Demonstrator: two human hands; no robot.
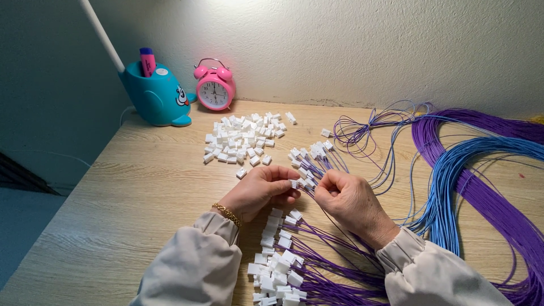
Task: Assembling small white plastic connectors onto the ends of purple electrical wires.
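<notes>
Pinching a small white connector (294, 183) between them, the left hand (262, 191) and right hand (347, 199) meet over the wooden table (141, 192).

The left fingers clamp the plastic housing while the right fingers press together on a thin purple wire (317, 199) — close enough to line the two up; loose connectors (242, 139) lie heaped within reach, finished leads (283, 266) below.

Pink alarm clock (215, 89) beside teal, perhaps whale-shaped, holder (157, 97).
</notes>
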